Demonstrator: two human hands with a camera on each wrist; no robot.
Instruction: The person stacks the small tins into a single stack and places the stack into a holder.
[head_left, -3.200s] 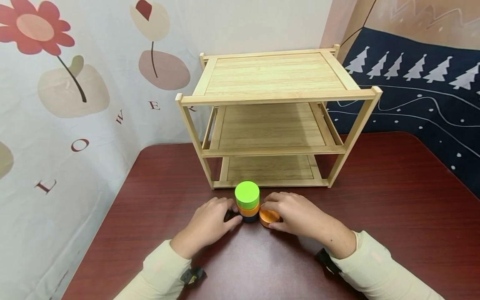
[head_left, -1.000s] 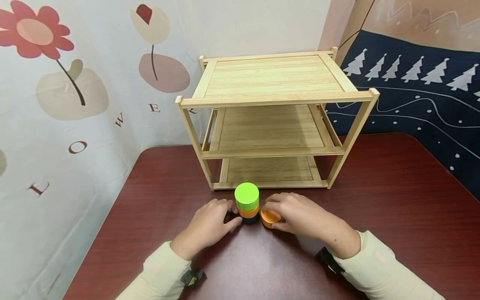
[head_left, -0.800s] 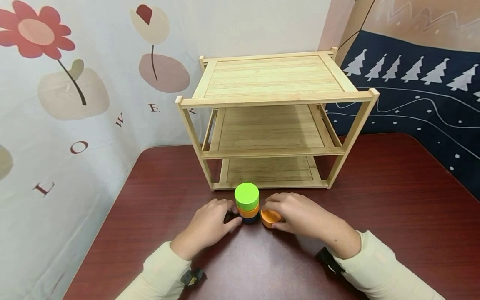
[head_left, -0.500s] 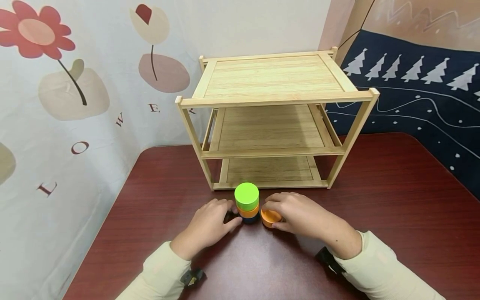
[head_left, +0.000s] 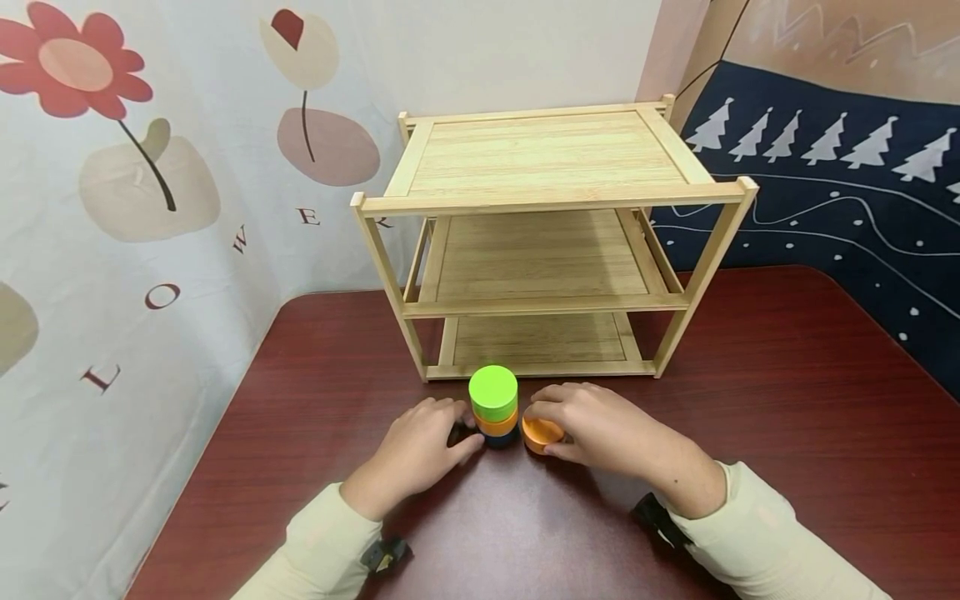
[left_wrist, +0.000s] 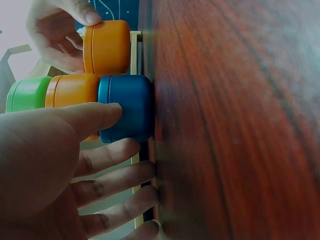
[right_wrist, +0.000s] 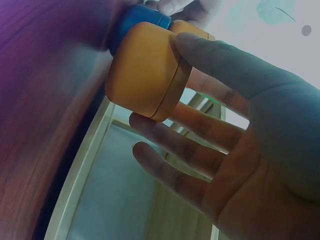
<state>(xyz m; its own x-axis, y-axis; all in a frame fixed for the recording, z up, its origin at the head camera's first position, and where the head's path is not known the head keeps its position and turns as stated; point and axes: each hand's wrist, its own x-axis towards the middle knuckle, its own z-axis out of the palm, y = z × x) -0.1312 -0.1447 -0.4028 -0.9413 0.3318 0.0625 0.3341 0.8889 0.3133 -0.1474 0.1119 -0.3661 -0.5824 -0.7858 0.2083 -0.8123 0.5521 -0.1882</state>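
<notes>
As the left grip, spread jar-wide, pinches the blue jar from eight o'clock, an orange jar and green jar top it. At their four o'clock, a second orange jar sits pinched in the jar-wide right grip.

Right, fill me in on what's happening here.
At a reddish-brown table, a person's left hand holds the blue container at the bottom of a stack, with an orange container above it and a green container on top. The right hand grips a second orange container just right of the stack. A wooden rack stands behind.
</notes>
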